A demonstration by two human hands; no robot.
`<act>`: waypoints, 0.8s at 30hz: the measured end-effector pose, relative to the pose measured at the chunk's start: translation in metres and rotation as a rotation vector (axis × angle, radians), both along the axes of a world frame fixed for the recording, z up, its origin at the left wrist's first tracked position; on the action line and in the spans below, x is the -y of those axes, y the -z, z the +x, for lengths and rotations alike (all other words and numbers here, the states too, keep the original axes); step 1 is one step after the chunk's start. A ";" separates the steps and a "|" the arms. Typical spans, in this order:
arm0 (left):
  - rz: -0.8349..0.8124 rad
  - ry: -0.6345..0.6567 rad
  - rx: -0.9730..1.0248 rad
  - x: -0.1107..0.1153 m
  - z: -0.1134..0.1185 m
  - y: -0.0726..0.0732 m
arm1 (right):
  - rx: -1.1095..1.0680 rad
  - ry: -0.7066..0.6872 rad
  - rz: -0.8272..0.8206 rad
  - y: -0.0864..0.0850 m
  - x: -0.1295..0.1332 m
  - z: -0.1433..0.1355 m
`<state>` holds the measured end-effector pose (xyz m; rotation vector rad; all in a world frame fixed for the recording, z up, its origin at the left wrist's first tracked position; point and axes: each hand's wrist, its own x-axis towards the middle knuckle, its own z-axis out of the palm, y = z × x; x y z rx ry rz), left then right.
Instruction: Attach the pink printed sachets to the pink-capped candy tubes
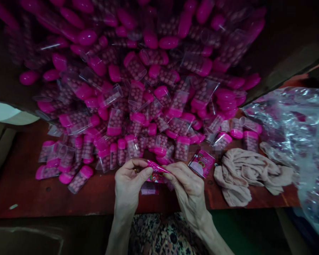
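Note:
Between my two hands, near the table's front edge, is a small pink printed wrapper. My left hand pinches its left end between thumb and fingers, a ring showing on one finger. The fingers of my right hand are closed on its right end. Just beyond my hands lies a big heap of clear containers with pink caps, filled with small round balls. A stack of pink printed labels rests on the table right of my right hand. Something purplish and flat lies below the wrapper.
A crumpled beige cloth lies on the red-brown table to the right. Clear plastic bags fill the far right. Several containers spread to the left front. A pale rounded object is at the left edge.

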<state>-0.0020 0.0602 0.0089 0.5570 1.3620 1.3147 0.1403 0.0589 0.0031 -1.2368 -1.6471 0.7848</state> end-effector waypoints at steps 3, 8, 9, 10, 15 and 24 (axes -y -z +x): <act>-0.027 0.050 0.068 -0.001 -0.004 0.001 | 0.009 -0.003 0.026 0.002 -0.002 0.001; -0.112 0.078 0.120 -0.002 -0.005 0.002 | 0.035 -0.024 0.023 0.004 -0.002 0.001; -0.121 0.075 0.110 -0.002 -0.004 0.002 | 0.039 -0.029 0.024 0.004 -0.002 0.002; -0.122 0.066 0.105 -0.002 -0.003 0.001 | 0.040 -0.029 0.025 0.003 -0.002 0.002; -0.057 0.018 0.123 -0.002 0.000 -0.006 | 0.054 -0.023 0.003 0.000 -0.001 0.005; 0.093 0.120 -0.010 0.004 0.002 -0.002 | -0.073 0.012 -0.068 -0.005 0.000 -0.002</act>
